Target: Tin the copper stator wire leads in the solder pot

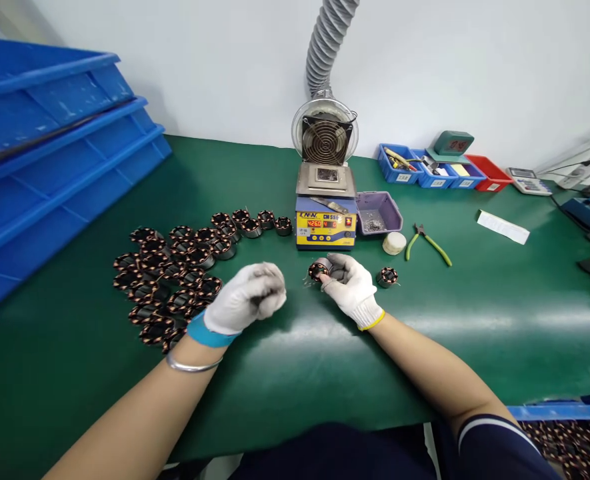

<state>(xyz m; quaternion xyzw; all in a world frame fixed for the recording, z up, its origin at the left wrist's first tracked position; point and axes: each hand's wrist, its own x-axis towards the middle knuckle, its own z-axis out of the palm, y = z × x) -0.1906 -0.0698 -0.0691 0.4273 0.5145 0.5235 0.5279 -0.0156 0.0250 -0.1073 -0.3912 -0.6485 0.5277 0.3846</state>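
Green matting covers the tabletop [285, 373], which runs back to a plain white wall. At the far middle stands a solder pot [325, 215] with a red digital readout, a small round fan and a grey ribbed hose rising behind it. Just right of it sit a purple tray [381, 212], a white roll of tape [394, 243] and green-handled pliers [429, 243]. Stacked blue crates [49, 147] fill the far left, and small blue and red bins [437, 170] line the far right. The right hand [352, 288], in a white glove, is closed around a copper-wound stator [319, 270] near the centre of the tabletop, just in front of the solder pot. Another single stator [387, 276] lies just right of that hand. The left hand [247, 298], also gloved, is curled into a loose fist; whether it holds anything cannot be told. To its left lies a large heap of stators [175, 280], with a short row reaching toward the solder pot.
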